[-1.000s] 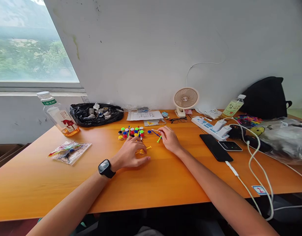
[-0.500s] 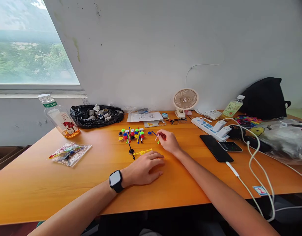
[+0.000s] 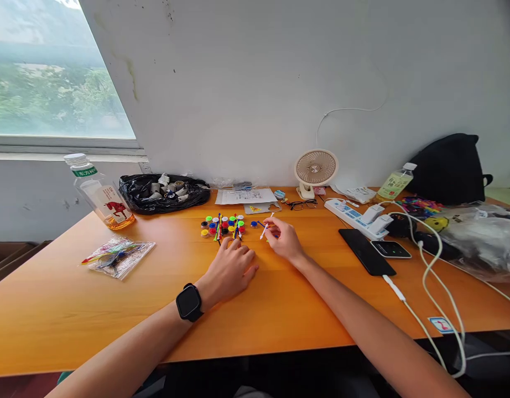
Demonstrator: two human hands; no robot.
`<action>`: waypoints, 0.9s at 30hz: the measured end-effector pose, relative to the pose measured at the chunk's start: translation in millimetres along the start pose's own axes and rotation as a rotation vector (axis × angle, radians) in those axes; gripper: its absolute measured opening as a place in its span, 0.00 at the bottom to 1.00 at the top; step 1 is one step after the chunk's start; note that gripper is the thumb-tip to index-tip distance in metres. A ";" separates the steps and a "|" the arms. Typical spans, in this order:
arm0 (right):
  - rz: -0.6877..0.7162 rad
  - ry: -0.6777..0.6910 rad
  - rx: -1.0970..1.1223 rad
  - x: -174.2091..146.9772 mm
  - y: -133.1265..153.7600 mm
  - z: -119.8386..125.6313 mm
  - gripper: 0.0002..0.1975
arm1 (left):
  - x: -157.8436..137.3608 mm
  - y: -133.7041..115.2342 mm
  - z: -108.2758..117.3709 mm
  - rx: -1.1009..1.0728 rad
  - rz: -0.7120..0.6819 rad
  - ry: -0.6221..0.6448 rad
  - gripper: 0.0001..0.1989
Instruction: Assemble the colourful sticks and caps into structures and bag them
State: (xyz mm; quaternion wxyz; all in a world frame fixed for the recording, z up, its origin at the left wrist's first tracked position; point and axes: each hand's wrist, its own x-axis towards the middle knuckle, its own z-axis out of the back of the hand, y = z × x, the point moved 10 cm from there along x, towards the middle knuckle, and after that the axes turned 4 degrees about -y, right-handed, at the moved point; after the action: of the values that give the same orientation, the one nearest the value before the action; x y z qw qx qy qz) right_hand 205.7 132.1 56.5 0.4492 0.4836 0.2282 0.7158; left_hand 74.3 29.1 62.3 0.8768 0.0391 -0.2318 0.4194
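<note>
My left hand (image 3: 230, 271), with a black watch (image 3: 189, 302) on its wrist, is low over the table with its fingers apart. Its fingertips reach the near side of a group of small coloured plastic discs (image 3: 225, 224). Thin coloured sticks (image 3: 219, 228) lie across those discs. What is under the left hand is hidden. My right hand (image 3: 283, 240) is closed in a pinch on a small white plastic stick (image 3: 264, 232). Close by on its left is a single blue disc (image 3: 254, 224). More small coloured pieces are partly hidden by the right fingers.
At the left are a clear bag of parts (image 3: 118, 257), a bottle (image 3: 103, 193) and a black plastic bag (image 3: 134, 193). Papers (image 3: 244, 196), a clip fan (image 3: 316, 168) and glasses (image 3: 302, 205) line the wall. Rightward are a power strip (image 3: 348, 217), a phone (image 3: 366, 252) and white cables.
My left hand has moved left and forward, now covering where the black and yellow pieces lay. My right hand stays in place; the white stick in its fingers shows more clearly.
</note>
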 end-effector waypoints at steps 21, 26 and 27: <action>0.170 0.031 -0.039 -2.5 16.7 -10.9 0.17 | -8.2 -25.0 -25.2 -0.302 -0.025 0.155 0.32; 0.126 0.114 -0.066 -2.6 2.1 -21.2 0.08 | -11.8 -13.9 -29.1 -0.203 0.126 0.131 0.35; 0.140 0.130 -0.088 -3.0 1.8 -23.1 0.07 | -12.4 -13.1 -28.1 -0.196 0.145 0.117 0.35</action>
State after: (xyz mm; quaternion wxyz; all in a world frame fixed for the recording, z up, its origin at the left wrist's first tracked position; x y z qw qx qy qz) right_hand 184.6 131.0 46.5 0.4031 0.4306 0.1911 0.7846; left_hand 87.9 19.2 33.4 0.8559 -0.0883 -0.2223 0.4585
